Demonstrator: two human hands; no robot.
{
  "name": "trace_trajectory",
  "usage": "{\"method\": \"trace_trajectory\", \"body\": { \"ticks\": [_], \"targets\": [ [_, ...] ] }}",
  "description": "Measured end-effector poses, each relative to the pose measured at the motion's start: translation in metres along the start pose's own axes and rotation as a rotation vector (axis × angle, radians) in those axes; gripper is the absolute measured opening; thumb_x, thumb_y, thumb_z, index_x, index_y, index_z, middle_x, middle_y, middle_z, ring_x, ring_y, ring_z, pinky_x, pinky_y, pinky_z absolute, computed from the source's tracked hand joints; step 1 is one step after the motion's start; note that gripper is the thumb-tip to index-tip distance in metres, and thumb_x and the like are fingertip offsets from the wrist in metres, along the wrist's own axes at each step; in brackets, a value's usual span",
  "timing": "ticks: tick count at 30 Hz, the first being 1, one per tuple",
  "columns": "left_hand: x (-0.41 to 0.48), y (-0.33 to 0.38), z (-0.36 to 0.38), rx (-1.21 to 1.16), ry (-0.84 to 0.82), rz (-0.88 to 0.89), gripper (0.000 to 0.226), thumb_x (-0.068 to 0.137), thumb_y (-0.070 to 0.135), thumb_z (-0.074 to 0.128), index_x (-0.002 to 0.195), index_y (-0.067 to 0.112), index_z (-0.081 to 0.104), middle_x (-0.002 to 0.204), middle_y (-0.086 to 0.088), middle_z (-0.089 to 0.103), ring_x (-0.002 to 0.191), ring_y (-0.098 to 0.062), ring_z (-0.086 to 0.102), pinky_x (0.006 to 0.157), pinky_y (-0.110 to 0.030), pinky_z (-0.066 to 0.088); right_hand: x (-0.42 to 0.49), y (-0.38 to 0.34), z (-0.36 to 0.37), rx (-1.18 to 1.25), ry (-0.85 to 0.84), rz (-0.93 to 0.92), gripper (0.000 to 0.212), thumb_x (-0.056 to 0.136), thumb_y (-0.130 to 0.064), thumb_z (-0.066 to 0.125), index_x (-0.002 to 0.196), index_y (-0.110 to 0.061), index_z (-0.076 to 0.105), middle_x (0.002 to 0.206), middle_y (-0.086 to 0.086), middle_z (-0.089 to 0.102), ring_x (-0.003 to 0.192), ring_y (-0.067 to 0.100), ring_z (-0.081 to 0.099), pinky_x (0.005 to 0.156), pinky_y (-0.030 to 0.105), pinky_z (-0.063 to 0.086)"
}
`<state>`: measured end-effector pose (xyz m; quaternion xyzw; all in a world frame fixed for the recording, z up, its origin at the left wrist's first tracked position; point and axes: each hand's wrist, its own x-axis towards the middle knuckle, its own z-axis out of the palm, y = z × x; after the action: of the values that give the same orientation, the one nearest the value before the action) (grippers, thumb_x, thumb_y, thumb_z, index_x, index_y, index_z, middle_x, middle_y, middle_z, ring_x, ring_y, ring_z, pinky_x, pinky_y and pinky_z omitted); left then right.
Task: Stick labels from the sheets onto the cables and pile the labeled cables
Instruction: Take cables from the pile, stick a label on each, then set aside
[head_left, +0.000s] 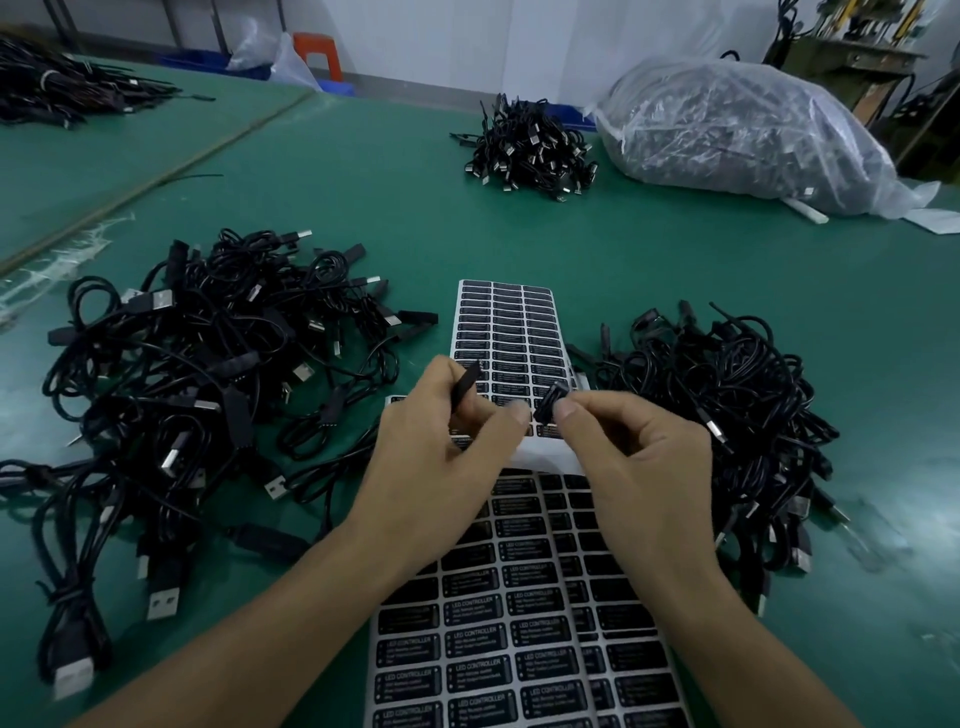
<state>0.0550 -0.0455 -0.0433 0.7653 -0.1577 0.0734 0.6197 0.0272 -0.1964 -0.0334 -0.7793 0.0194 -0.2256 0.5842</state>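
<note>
Nearest label sheet (519, 649) is lying under both forearms, with a second sheet (501, 322) lying beyond it on the green worktop (363, 208). Left cable pile (208, 364) and right cable pile (727, 415) are flanking the sheets; cannot tell which one is labeled. Left hand (441, 467) is gripping a cable's slim black controller (466, 387) above the sheets. Right hand (639, 462) is pinching a peeled label (550, 405) just beside it.

Risks: the label is looking curled, so the adhesive may fold onto itself or onto a fingertip. Placement may go on skewed if the controller is twisting in the grip.
</note>
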Motion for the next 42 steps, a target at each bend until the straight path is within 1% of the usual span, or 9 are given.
{"method": "trace_trajectory", "body": {
  "ticks": [4, 7, 10, 14, 20, 25, 30, 34, 42],
  "targets": [
    [0.000, -0.002, 0.000, 0.038, -0.038, 0.006, 0.034, 0.087, 0.057, 0.029, 0.078, 0.033, 0.050, 0.081, -0.008, 0.066, 0.075, -0.023, 0.057, 0.064, -0.036, 0.046, -0.001, -0.003, 0.001, 0.079, 0.031, -0.015, 0.024, 0.091, -0.026, 0.070, 0.110, -0.040, 0.065, 0.085, -0.010, 0.072, 0.076, 0.008, 0.067, 0.070, 0.019, 0.054],
    [0.001, -0.003, 0.000, 0.113, -0.087, 0.059, 0.029, 0.096, 0.046, 0.031, 0.081, 0.031, 0.050, 0.073, -0.007, 0.061, 0.066, -0.028, 0.053, 0.062, -0.046, 0.042, -0.005, -0.006, 0.006, 0.150, -0.033, -0.023, 0.042, 0.087, -0.032, 0.072, 0.124, -0.040, 0.053, 0.091, -0.009, 0.074, 0.084, 0.010, 0.070, 0.075, 0.019, 0.055],
    [0.002, -0.005, 0.002, 0.265, -0.136, 0.215, 0.024, 0.105, 0.030, 0.040, 0.090, 0.020, 0.056, 0.076, 0.005, 0.057, 0.068, -0.016, 0.052, 0.060, -0.035, 0.044, -0.005, -0.006, 0.007, 0.151, -0.034, -0.016, 0.043, 0.086, -0.022, 0.076, 0.119, -0.040, 0.054, 0.090, -0.007, 0.075, 0.088, 0.012, 0.072, 0.080, 0.026, 0.056],
    [0.004, -0.005, 0.001, 0.369, -0.038, 0.309, 0.015, 0.098, 0.024, 0.056, 0.095, 0.018, 0.069, 0.083, 0.015, 0.059, 0.076, -0.004, 0.055, 0.066, -0.010, 0.040, -0.002, -0.005, 0.004, 0.198, -0.004, -0.004, 0.043, 0.086, -0.009, 0.074, 0.115, -0.034, 0.055, 0.084, -0.004, 0.076, 0.081, 0.011, 0.072, 0.078, 0.021, 0.056],
    [0.001, -0.008, 0.000, 0.415, 0.005, 0.296, 0.029, 0.095, 0.038, 0.055, 0.081, 0.020, 0.073, 0.067, 0.013, 0.059, 0.061, -0.011, 0.056, 0.054, -0.033, 0.046, 0.001, -0.004, 0.003, 0.232, 0.005, -0.003, 0.040, 0.085, -0.011, 0.074, 0.112, -0.034, 0.057, 0.082, -0.001, 0.075, 0.078, 0.013, 0.072, 0.076, 0.022, 0.057],
    [0.003, -0.009, -0.001, 0.292, 0.033, 0.182, 0.036, 0.096, 0.038, 0.058, 0.071, 0.015, 0.069, 0.050, 0.002, 0.053, 0.046, -0.020, 0.047, 0.043, -0.031, 0.036, 0.003, -0.004, 0.001, 0.269, 0.061, 0.050, 0.008, 0.089, -0.016, 0.071, 0.090, -0.023, 0.073, 0.076, 0.001, 0.072, 0.067, 0.009, 0.066, 0.062, 0.018, 0.052],
    [0.003, -0.009, -0.001, 0.203, 0.016, 0.123, 0.033, 0.098, 0.036, 0.060, 0.077, 0.013, 0.071, 0.057, -0.005, 0.061, 0.048, -0.020, 0.048, 0.044, -0.029, 0.038, 0.001, -0.004, 0.004, 0.294, -0.033, 0.146, 0.012, 0.089, -0.012, 0.068, 0.083, -0.017, 0.076, 0.073, 0.003, 0.072, 0.069, 0.010, 0.067, 0.061, 0.019, 0.052],
    [0.003, -0.006, -0.002, 0.172, -0.069, 0.133, 0.022, 0.100, 0.029, 0.060, 0.083, 0.023, 0.072, 0.059, 0.002, 0.059, 0.046, -0.003, 0.042, 0.044, -0.014, 0.034, 0.001, -0.003, 0.005, 0.283, -0.060, 0.159, 0.009, 0.089, -0.013, 0.069, 0.087, -0.014, 0.078, 0.076, 0.004, 0.075, 0.070, 0.011, 0.068, 0.062, 0.019, 0.053],
    [-0.001, -0.005, -0.002, 0.201, -0.164, 0.134, 0.018, 0.097, 0.018, 0.063, 0.095, 0.032, 0.073, 0.069, 0.016, 0.063, 0.055, -0.001, 0.053, 0.051, -0.009, 0.037, 0.002, -0.003, 0.005, 0.313, -0.033, 0.170, 0.007, 0.085, -0.016, 0.071, 0.084, -0.017, 0.078, 0.071, 0.001, 0.073, 0.062, 0.003, 0.064, 0.062, 0.015, 0.051]
  ]
}}
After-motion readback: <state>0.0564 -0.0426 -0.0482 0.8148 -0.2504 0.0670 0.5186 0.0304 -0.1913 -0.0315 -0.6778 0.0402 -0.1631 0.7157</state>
